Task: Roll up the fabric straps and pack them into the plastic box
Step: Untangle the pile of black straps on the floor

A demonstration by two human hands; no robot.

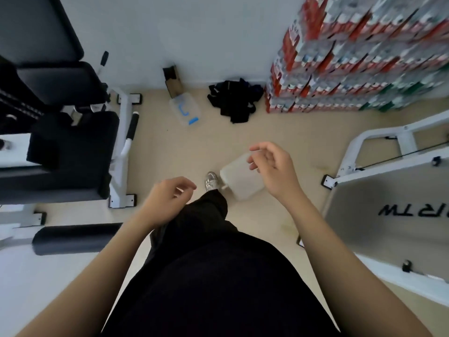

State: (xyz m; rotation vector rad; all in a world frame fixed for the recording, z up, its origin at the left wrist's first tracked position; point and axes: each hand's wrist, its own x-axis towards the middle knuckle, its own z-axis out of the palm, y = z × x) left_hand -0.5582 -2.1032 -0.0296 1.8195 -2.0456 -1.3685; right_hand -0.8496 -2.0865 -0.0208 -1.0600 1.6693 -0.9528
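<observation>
The black fabric straps (233, 100) lie tangled on the floor by the wall, near the clear plastic box (185, 110). They look soft, light and floppy, best taken by a free end. Left hand (167, 198) and right hand (274, 169) hover with grip released, empty.

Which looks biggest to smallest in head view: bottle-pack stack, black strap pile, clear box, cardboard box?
1. Bottle-pack stack
2. Black strap pile
3. Clear box and cardboard box, too alike to rank.
All lie by the wall.
</observation>
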